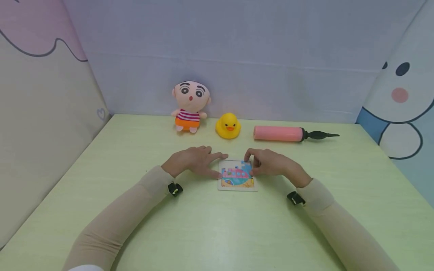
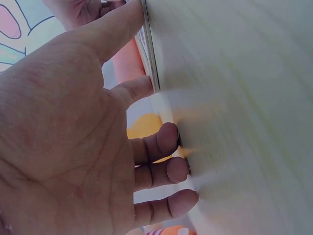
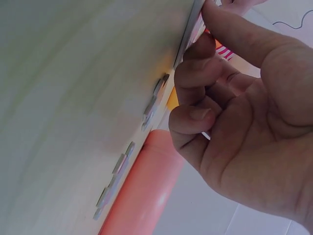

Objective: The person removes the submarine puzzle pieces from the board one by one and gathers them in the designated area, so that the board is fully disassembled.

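Note:
A small framed jigsaw puzzle (image 1: 237,184) lies on the table, its picture a pink and blue submarine, with pale gaps in the upper part. My left hand (image 1: 200,162) is at its left side, thumb against the left edge and index finger at the top left corner. In the left wrist view the other fingers (image 2: 168,139) reach down to the table. At the upper right corner my right hand (image 1: 271,162) holds the puzzle between curled index finger and thumb. Whether a separate piece is under those fingertips is hidden. Loose puzzle pieces (image 3: 155,103) lie beyond the right hand in the right wrist view.
Along the back of the table are a plush doll (image 1: 190,107), a yellow rubber duck (image 1: 228,126) and a pink hand pump (image 1: 278,133) with a black nozzle. Fabric walls enclose the pale green table (image 1: 203,233) at the back and sides.

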`<state>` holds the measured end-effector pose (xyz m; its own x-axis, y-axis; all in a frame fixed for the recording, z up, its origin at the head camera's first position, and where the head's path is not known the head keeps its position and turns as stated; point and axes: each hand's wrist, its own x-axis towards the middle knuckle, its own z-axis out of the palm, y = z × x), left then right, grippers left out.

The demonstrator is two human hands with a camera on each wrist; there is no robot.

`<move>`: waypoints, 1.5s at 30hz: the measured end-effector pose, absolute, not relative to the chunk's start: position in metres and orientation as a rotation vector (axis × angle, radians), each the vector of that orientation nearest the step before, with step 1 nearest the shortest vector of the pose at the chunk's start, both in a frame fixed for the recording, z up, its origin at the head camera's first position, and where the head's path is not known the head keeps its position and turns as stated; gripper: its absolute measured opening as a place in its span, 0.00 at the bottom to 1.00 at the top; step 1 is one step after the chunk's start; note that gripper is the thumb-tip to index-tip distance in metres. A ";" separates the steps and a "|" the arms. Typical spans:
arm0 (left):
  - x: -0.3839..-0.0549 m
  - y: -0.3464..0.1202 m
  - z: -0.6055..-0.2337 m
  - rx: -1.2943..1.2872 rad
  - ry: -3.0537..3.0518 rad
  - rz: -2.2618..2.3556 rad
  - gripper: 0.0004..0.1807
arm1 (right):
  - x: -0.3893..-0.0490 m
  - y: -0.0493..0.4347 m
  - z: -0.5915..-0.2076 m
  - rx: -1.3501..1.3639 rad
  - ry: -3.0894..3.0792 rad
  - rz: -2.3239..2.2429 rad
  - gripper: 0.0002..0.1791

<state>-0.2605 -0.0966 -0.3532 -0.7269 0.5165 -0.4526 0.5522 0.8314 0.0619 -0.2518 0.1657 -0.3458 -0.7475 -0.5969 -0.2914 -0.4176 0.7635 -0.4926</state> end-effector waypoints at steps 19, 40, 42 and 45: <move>-0.258 -0.095 -0.352 0.762 2.543 -0.106 0.44 | -0.252 0.163 -0.349 -0.772 2.579 -0.594 0.22; -0.259 -0.096 -0.352 0.796 2.560 -0.104 0.44 | -0.255 0.173 -0.341 -1.001 2.690 -0.720 0.05; -0.259 -0.096 -0.352 0.794 2.559 -0.105 0.44 | -0.256 0.176 -0.338 -0.986 2.687 -0.739 0.06; -0.259 -0.096 -0.353 0.786 2.557 -0.101 0.44 | -0.259 0.183 -0.335 -0.999 2.659 -0.777 0.07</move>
